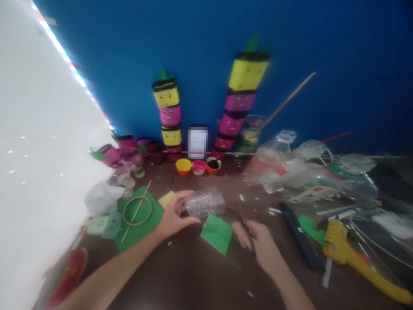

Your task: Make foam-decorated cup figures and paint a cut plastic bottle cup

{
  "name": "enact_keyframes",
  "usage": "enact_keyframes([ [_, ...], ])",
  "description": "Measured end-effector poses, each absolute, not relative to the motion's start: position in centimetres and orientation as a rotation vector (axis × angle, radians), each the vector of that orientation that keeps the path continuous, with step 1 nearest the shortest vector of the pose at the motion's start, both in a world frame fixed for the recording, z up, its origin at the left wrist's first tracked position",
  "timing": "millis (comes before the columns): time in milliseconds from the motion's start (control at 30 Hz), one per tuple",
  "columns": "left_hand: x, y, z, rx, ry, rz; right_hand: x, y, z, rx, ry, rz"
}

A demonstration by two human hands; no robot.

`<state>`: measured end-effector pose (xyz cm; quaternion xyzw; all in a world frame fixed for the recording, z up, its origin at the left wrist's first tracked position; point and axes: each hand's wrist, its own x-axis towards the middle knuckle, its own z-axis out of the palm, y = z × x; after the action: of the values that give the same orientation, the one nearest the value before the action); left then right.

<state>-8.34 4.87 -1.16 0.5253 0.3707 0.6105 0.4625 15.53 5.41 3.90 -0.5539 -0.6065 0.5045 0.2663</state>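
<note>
My left hand (pixel 177 213) is closed around the left end of a clear ribbed plastic bottle section (pixel 206 201), which lies on its side. To the right, my right hand (pixel 258 243) grips a dark-handled tool (pixel 247 232) that looks like a pair of scissors, its tip pointing away from me; blur hides its details. Between the hands lies a folded green paper square (pixel 217 234), just below the bottle section. A small yellow paper piece (pixel 166 200) sits behind my left fingers.
Beyond are paint cups (pixel 183 167), a phone (pixel 198 142) and painted face towers (pixel 170 114). Left: a green sheet (pixel 145 230) under a grey ring (pixel 150 211) and stick. Right: a black case (pixel 301 237), a yellow glue gun (pixel 342 247) and several plastic bottles (pixel 285 142).
</note>
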Motion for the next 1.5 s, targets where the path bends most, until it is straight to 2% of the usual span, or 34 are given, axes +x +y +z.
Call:
enact_keyframes([
  [233, -8.1, 4.5, -1.4, 1.587, 0.975, 1.628, 15.3, 4.6, 2.8, -1.541, -1.764, 1.353],
  [667, -8.2, 4.5, -1.3, 1.713, 0.966, 1.606, 14.5, 4.1, 2.9, -1.563, -1.722, 1.524],
  [1000, -8.7, 4.3, -1.7, 2.02, 1.153, 1.61, 14.1, 4.2, 3.3, -1.551, -1.783, 1.429],
  [1500, -8.5, 4.4, -1.8, 1.965, 1.103, 1.627, 14.3, 4.6, 3.3, -1.579, -1.731, 1.308],
])
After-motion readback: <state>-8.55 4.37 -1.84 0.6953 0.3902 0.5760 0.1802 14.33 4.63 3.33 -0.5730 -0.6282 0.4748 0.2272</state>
